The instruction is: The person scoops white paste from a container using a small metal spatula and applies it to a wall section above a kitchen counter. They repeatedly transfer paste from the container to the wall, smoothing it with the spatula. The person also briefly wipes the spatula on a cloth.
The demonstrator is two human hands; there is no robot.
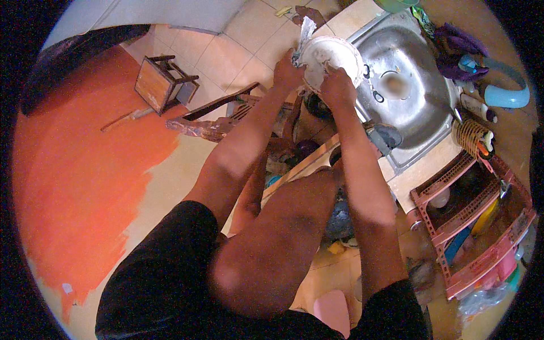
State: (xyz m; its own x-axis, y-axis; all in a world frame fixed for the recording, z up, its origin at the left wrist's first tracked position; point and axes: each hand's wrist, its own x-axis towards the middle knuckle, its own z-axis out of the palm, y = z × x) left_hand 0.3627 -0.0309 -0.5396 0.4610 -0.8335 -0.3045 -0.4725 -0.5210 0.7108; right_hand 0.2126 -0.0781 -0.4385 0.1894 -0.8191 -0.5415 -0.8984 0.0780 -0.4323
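Above the left edge of the sink, my left hand (287, 72) grips the rim of a white round bowl (334, 50), along with a crumpled pale strip (307, 28) that sticks up beside it. My right hand (338, 86) is closed over the near inside of the bowl; whatever its fingertips hold is too hidden to make out. Just right of the bowl is the steel sink (419, 107), with a brownish drain area (395, 86) and small dark loops lying near it. A grey item (385, 137) sits at the sink's near left corner.
A wooden stool (154, 85) and broken-looking wooden chair parts (201, 126) lie left of me. Orange paint (85, 170) covers part of the floor. A pink rack (453, 266) with utensils stands at right. Bottles (476, 106) and a blue curved item (504, 96) line the back edge.
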